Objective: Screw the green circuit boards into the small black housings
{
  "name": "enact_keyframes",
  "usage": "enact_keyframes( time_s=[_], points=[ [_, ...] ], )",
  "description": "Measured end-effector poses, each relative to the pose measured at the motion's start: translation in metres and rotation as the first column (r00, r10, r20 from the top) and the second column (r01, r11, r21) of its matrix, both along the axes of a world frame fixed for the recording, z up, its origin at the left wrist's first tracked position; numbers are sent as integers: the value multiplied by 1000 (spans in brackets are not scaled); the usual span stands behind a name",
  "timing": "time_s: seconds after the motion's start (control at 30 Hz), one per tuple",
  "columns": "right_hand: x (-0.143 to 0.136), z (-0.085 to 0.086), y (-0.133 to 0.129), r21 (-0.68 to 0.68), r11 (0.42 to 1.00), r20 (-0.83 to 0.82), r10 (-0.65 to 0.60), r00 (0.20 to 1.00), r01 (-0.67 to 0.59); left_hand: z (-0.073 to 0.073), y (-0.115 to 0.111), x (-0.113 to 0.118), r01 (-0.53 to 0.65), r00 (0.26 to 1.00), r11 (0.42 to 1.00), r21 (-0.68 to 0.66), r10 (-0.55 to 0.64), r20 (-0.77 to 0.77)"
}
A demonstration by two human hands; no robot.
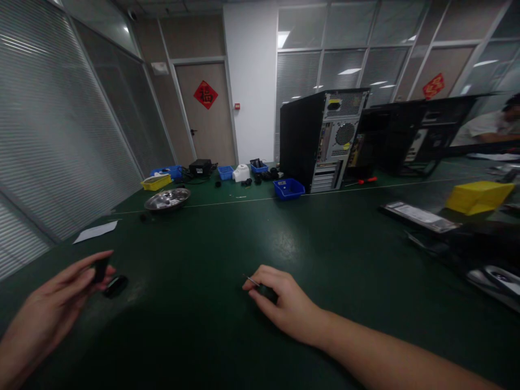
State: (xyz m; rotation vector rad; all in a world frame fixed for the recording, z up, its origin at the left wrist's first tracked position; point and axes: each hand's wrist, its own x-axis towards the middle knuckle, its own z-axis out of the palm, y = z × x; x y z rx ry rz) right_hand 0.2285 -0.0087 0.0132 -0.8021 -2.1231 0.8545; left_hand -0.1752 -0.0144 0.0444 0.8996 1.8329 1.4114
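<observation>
My left hand point(67, 295), at the left, pinches a small flat black piece point(100, 269) between thumb and fingers. Just beside those fingers, a glossy black rounded part point(116, 286) appears to lie on the green table point(195, 325); I cannot tell whether they touch. Near the middle, my right hand point(280, 298) is closed around a small screwdriver with a dark handle point(267, 293). Its thin metal shaft points up and to the left past my fingertips. The handle is partly hidden by the fingers.
Farther back stand a metal bowl point(167, 199), a yellow tray point(156, 182), a blue bin point(288, 188) and a black computer tower point(303, 142). On the right lie a hard drive point(422, 216) and a yellow box point(479, 196). A person point(489, 127) sits at the far right.
</observation>
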Motion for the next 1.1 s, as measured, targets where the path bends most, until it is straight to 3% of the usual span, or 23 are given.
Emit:
enact_keyframes(
  time_s=[0.07,0.17,0.23,0.33,0.43,0.57,0.77,1.1],
  points=[
    [0,-1,1,-3,1000,-24,-26,999,26,2,-2,41,262,964,965,8,-262,31],
    [2,-5,5,-17,996,-73,-84,994,83,-2,5,110,631,776,776,-16,-631,-17],
    [3,-7,8,-32,991,-103,-129,986,127,-9,16,150,740,672,672,-13,-740,-11],
    [4,-9,13,-56,983,-106,-179,978,173,-22,30,183,758,652,652,2,-758,-5],
    [4,-8,18,-87,983,-69,-165,984,159,-33,34,188,760,650,650,-5,-759,37],
    [2,-5,23,-132,987,-42,-103,994,96,-35,32,179,775,617,631,25,-764,190],
    [0,-5,26,-201,979,-49,-39,998,28,-37,32,176,805,581,588,87,-809,90],
    [2,-8,26,-205,979,-7,9,1000,-10,-35,33,178,799,592,600,37,-796,123]
  ],
)
